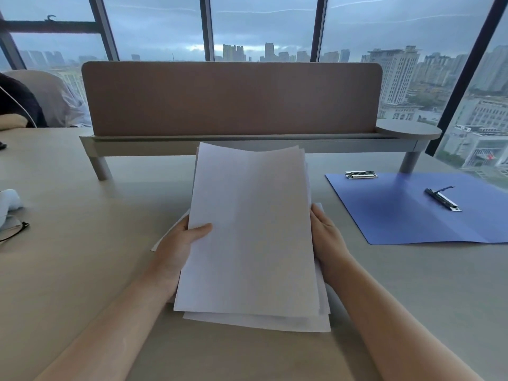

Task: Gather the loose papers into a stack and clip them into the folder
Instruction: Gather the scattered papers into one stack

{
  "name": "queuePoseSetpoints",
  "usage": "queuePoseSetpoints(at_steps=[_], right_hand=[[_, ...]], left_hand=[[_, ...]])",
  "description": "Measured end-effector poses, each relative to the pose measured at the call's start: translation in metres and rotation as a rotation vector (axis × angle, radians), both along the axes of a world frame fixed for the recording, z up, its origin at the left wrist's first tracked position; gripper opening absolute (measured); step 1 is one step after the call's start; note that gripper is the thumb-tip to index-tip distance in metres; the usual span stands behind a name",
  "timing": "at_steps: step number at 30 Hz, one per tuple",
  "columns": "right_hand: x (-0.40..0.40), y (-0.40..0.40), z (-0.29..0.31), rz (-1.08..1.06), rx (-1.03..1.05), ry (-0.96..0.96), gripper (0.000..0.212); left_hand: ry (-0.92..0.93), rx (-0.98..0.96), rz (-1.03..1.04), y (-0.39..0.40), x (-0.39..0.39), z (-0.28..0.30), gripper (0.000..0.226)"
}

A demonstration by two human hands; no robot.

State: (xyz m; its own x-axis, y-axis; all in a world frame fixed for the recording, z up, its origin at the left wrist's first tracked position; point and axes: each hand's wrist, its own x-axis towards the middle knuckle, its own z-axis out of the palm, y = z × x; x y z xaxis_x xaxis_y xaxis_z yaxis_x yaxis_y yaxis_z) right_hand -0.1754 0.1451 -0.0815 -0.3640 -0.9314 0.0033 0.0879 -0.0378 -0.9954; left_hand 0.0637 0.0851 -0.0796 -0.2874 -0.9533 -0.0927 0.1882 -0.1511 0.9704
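Loose white papers (pixel 251 229) held up over the desk (pixel 82 270).
Left hand (pixel 176 248) and right hand (pixel 327 240) grasp the uneven sheets; glossy blue folder (pixel 398 213) lies open at the right edge.

Brown divider panel (pixel 231 99) across the desk (pixel 68 210); eyeglasses (pixel 12 231) at left.

High-rise office: desk divider (pixel 231 97), window wall (pixel 264 26), skyline.
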Motion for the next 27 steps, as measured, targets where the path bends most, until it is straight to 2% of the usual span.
queuePoseSetpoints(at_steps=[4, 9, 11, 13, 14, 15, 17, 19, 21, 22, 25, 27], right_hand=[[-0.003, 0.002, 0.004, 0.052, -0.006, -0.143, 0.031], [-0.004, 0.005, 0.007, 0.03, 0.007, -0.25, 0.014], [-0.003, 0.003, 0.008, 0.004, 0.057, -0.279, 0.027], [-0.003, -0.002, 0.006, 0.045, 0.078, -0.348, 0.064], [-0.003, -0.003, 0.006, 0.075, 0.086, -0.357, 0.072], [-0.002, -0.003, 0.006, 0.121, 0.086, -0.357, 0.07], [0.004, 0.0, 0.007, 0.202, 0.093, -0.314, 0.046], [0.012, 0.004, 0.007, 0.213, 0.075, -0.227, 0.025], [0.018, 0.004, 0.004, 0.185, 0.042, -0.168, 0.015], [0.02, 0.004, 0.004, 0.163, 0.022, -0.147, 0.012], [0.022, 0.005, 0.006, 0.123, -0.051, -0.123, 0.011], [0.022, 0.005, 0.007, 0.099, -0.087, -0.114, 0.011]], left_hand=[[-0.029, 0.012, -0.017, -0.002, 0.001, -0.002, 0.027], [-0.036, -0.006, -0.03, -0.002, -0.001, -0.002, 0.026], [-0.052, -0.06, -0.005, 0.001, -0.001, -0.001, 0.025], [-0.064, -0.123, 0.048, 0.002, -0.001, 0.001, 0.021], [-0.063, -0.15, 0.088, 0.003, 0.0, 0.002, 0.019], [-0.057, -0.181, 0.13, 0.003, 0.0, 0.004, 0.019], [-0.035, -0.26, 0.2, 0.002, 0.002, 0.007, 0.028], [0.002, -0.327, 0.238, 0.003, 0.004, 0.011, 0.049], [0.05, -0.315, 0.234, -0.001, 0.01, 0.011, 0.066], [0.083, -0.27, 0.192, -0.003, 0.012, 0.01, 0.066], [0.139, -0.092, -0.019, -0.001, 0.015, 0.011, 0.043], [0.113, -0.063, -0.029, 0.003, 0.013, 0.012, 0.031]])
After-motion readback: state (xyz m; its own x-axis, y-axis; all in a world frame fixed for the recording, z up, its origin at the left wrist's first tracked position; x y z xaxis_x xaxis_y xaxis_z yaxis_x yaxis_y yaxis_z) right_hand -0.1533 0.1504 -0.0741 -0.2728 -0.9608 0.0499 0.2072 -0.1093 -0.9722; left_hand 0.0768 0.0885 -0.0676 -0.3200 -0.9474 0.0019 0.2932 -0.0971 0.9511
